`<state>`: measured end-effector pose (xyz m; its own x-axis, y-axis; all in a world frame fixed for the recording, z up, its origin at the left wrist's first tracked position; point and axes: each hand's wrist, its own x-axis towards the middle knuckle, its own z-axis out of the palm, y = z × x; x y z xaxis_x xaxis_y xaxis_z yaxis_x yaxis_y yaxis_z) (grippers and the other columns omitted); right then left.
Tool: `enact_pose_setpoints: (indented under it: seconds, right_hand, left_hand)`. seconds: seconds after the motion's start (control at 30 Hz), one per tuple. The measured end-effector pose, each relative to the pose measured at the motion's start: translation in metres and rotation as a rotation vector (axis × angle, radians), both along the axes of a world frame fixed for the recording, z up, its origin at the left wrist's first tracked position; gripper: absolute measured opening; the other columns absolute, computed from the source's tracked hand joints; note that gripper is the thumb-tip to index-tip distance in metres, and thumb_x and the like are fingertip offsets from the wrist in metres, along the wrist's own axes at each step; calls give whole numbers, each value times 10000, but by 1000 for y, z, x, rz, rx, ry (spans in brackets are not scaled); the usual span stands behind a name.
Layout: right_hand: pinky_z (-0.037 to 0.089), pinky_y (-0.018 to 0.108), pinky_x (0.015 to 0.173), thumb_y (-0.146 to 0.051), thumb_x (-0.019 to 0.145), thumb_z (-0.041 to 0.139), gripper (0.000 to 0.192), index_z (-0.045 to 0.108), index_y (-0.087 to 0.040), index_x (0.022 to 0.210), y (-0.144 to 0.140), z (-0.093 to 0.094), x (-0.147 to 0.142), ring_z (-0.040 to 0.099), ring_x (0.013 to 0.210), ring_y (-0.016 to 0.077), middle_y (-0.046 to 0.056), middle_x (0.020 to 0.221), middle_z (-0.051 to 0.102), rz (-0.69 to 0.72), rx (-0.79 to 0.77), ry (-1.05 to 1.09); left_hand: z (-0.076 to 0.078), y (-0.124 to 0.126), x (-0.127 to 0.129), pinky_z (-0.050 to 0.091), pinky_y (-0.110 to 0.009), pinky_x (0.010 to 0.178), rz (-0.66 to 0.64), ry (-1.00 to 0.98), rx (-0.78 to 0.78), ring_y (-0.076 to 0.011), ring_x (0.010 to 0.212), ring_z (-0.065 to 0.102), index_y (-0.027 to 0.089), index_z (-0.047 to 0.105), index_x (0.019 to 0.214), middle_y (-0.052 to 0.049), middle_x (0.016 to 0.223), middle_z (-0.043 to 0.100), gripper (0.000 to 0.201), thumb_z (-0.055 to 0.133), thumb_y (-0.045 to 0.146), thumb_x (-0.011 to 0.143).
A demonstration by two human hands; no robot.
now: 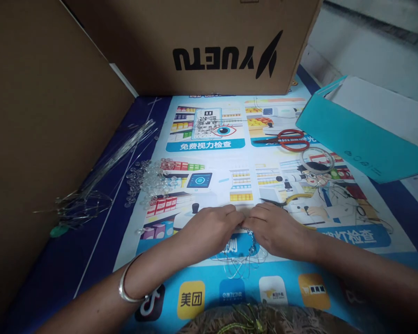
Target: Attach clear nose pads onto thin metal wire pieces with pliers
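My left hand and my right hand meet over the printed sheet, fingers pinched close together. Between them hangs a beaded wire, a thin wire piece with small clear beads and loose loops spreading below toward me. My fingertips hide the exact spot where each hand grips it. Just beyond my right hand lies a pair of pliers with yellow handles, partly covered by that hand. A heap of clear beads is spread to the left of my left hand.
Bundled thin wires lie at the left, beside a brown cardboard box. Red-handled scissors and a roll of clear tape are at the right, near a teal box. Some small wire pieces rest farther back.
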<state>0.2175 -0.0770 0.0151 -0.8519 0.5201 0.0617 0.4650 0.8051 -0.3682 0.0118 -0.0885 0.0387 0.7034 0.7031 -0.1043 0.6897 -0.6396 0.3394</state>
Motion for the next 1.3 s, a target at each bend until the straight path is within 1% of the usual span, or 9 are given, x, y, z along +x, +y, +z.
enact_pose_setpoints:
  seconds: [0.23, 0.37, 0.47, 0.6, 0.7, 0.87, 1.1, 1.17, 1.3]
  right_hand:
    - [344, 337, 745, -169, 828, 429, 227, 593, -190, 984, 3, -2, 4, 485, 851, 192, 56, 873, 581, 105, 50, -17]
    - [334, 340, 717, -302, 849, 450, 208, 601, -191, 940, 2, 4, 3, 481, 815, 196, 58, 824, 568, 105, 39, -7]
    - [343, 337, 734, -375, 846, 476, 223, 596, -197, 902, -1, 9, -2, 484, 826, 194, 53, 848, 569, 44, -9, -13]
    - [370, 321, 748, -236, 813, 478, 113, 568, -177, 848, -8, 15, -9, 490, 823, 183, 45, 863, 573, -133, -62, -67]
    - [384, 320, 727, -189, 791, 459, 105, 554, -158, 824, -13, 15, -12, 492, 821, 193, 58, 841, 570, -216, -60, -102]
    - [387, 320, 729, -177, 796, 433, 111, 543, -162, 793, -14, 12, -11, 483, 812, 192, 63, 823, 557, -214, -77, -87]
    - [386, 321, 742, -175, 798, 425, 131, 550, -157, 834, -13, 7, -8, 476, 820, 189, 67, 830, 556, -197, -79, -17]
    - [386, 320, 739, -171, 791, 432, 122, 550, -155, 817, -14, 7, -8, 477, 815, 188, 67, 817, 556, -199, -71, -7]
    - [387, 313, 721, -161, 786, 430, 123, 552, -154, 782, -14, 6, -9, 481, 790, 181, 65, 790, 559, -202, -59, 9]
  left_hand:
    - [-1, -2, -1, 364, -242, 508, -34, 3, 28, -139, 660, 536, 171, 527, 959, -32, 814, 569, 176, 401, 119, 848]
    - [0, -3, 0, 363, -236, 493, -59, -26, 57, -133, 637, 524, 166, 521, 983, -30, 799, 573, 188, 412, 110, 841]
    - [1, -4, 1, 374, -235, 494, -64, -44, 72, -133, 636, 523, 154, 524, 964, -33, 795, 577, 169, 418, 114, 838]
    - [4, -3, 0, 397, -241, 513, -43, -22, 32, -144, 663, 544, 156, 528, 923, -36, 814, 582, 145, 409, 134, 843]
    - [5, -3, -1, 404, -240, 531, -32, -30, 13, -146, 679, 554, 159, 529, 935, -37, 827, 586, 158, 402, 140, 843]
    - [-1, -2, -2, 421, -245, 594, 3, -103, -60, -147, 726, 565, 170, 545, 899, -30, 826, 595, 155, 396, 184, 859]
    - [-6, -1, 0, 431, -253, 660, 59, -195, -169, -148, 785, 570, 186, 578, 908, -24, 849, 613, 182, 425, 144, 818]
    - [-5, -1, 0, 423, -243, 644, 56, -213, -170, -141, 767, 567, 193, 580, 906, -17, 846, 615, 175, 446, 147, 803]
    - [-4, -1, 2, 376, -220, 555, 57, -215, -131, -116, 649, 533, 193, 572, 854, 1, 780, 605, 127, 489, 159, 765]
